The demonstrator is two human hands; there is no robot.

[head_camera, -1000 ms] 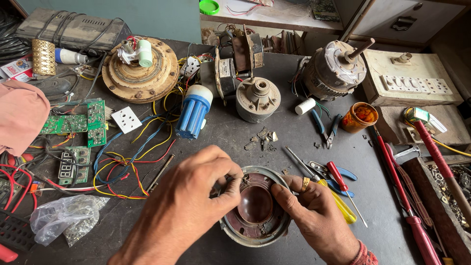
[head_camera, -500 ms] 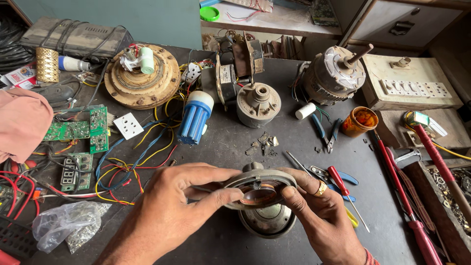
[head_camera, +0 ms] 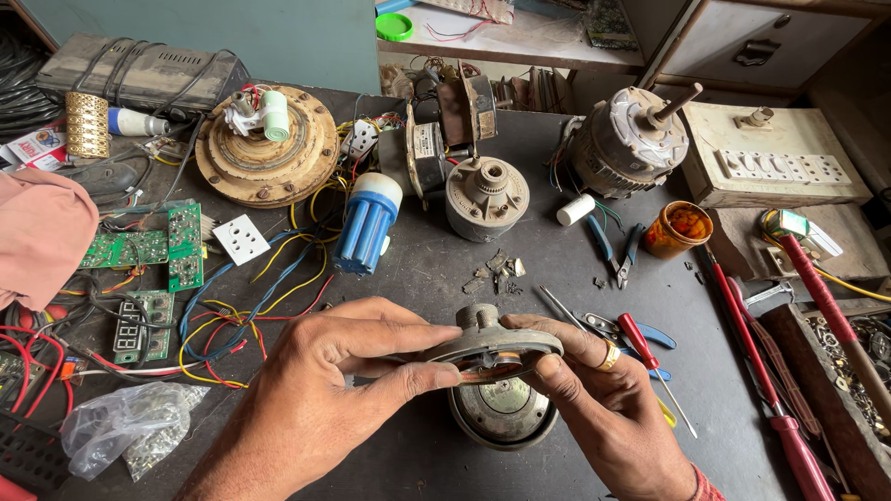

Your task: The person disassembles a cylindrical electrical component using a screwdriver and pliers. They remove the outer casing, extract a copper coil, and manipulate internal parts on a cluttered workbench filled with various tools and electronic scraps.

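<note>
My left hand (head_camera: 320, 399) and my right hand (head_camera: 608, 413) together hold a round grey metal motor end cover (head_camera: 490, 345), lifted flat a little above the bench. Fingers of each hand pinch its rim from opposite sides. Its central hub sticks up on top. Directly beneath it on the dark bench sits the round metal motor body (head_camera: 504, 413), partly hidden by the cover and my fingers. A ring is on my right hand.
Around are a blue-and-white capacitor (head_camera: 368, 223), a grey motor housing (head_camera: 486, 197), a large fan motor (head_camera: 626, 141), a brown fan stator disc (head_camera: 269, 147), green circuit boards (head_camera: 148, 246), tangled wires, pliers (head_camera: 614, 250), red-handled screwdrivers (head_camera: 650, 353), an orange jar (head_camera: 676, 228) and a plastic bag (head_camera: 121, 427).
The cover lay on the motor body a second ago; both hands have lifted it off and turned it flat, exposing the body below.
</note>
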